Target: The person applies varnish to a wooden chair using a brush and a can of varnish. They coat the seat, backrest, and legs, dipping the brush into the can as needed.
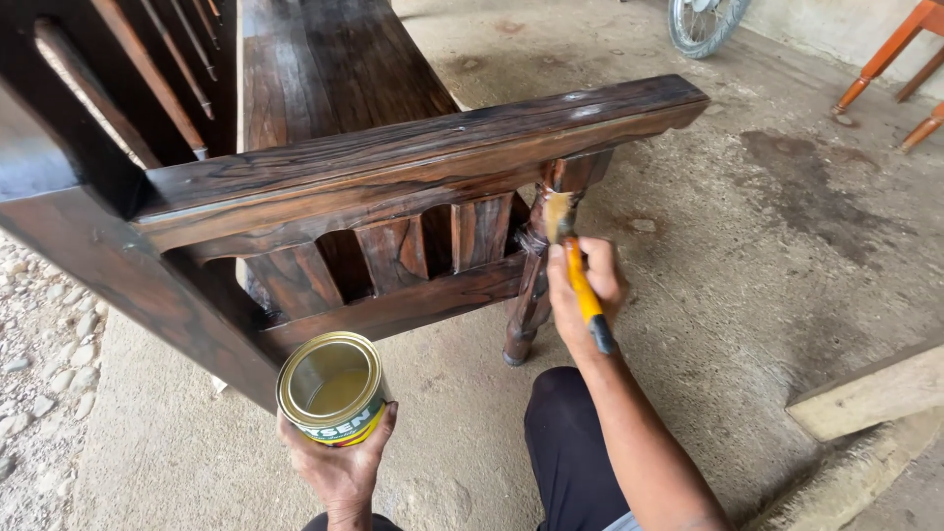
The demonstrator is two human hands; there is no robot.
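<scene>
While your left hand [339, 457] cups a round open tin [331, 388] from below, fingers wrapped up its side, you can see a yellowish liquid lying low inside it, under a gold rim. The tin hangs just in front of the lower side rail of a dark, glossy wooden bench [393, 167]. Your right hand [582, 295] is closed around the yellow handle of a paintbrush [578, 275], whose bristles touch the turned front leg [531, 285] just under the armrest's outer end. Your dark-trousered knee [565, 433] is down near that leg's foot.

The bench stands on a bare concrete floor [767, 256], stained darker in patches. Gravel [39, 354] borders the floor's left edge. A pale wooden plank [870, 393] lies at the right edge, orange furniture legs [890, 64] stand in the far right corner, and a wheel [700, 22] shows at the top edge.
</scene>
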